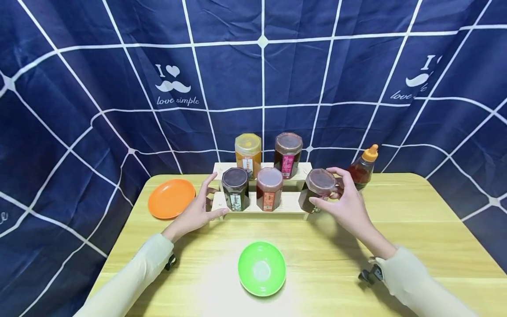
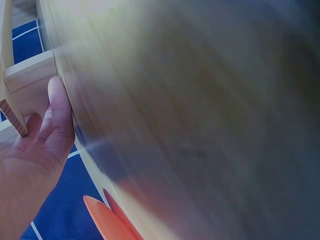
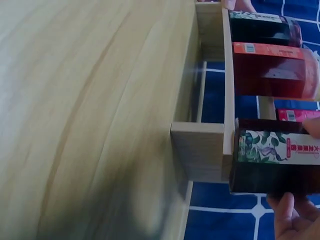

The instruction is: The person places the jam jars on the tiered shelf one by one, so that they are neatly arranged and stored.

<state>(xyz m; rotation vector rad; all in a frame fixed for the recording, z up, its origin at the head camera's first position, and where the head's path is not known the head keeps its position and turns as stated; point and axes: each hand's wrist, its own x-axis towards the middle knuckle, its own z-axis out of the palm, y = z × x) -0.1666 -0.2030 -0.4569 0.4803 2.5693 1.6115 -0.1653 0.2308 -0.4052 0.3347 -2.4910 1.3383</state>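
A two-step wooden rack (image 1: 291, 202) stands on the table. At its left end, my left hand (image 1: 197, 208) grips the rack, thumb at the front edge and fingers round the side. My right hand (image 1: 345, 201) holds a dark jar (image 1: 317, 187) between thumb and fingers at the lower step's right end; its patterned label (image 3: 265, 146) shows in the right wrist view. Also on the lower step are a dark jar with a pale label (image 1: 236, 187) and a red jar (image 1: 270, 189). Behind them, the upper step carries a yellow jar (image 1: 247, 154) and a dark jar with a pink label (image 1: 288, 154).
An orange plate (image 1: 171, 198) lies left of the rack, close to the left forearm. In front sits a green bowl (image 1: 262, 268). A squeeze bottle with an orange cap (image 1: 362, 167) stands behind my right hand. A blue cloth (image 1: 229, 79) with white lines hangs behind the table.
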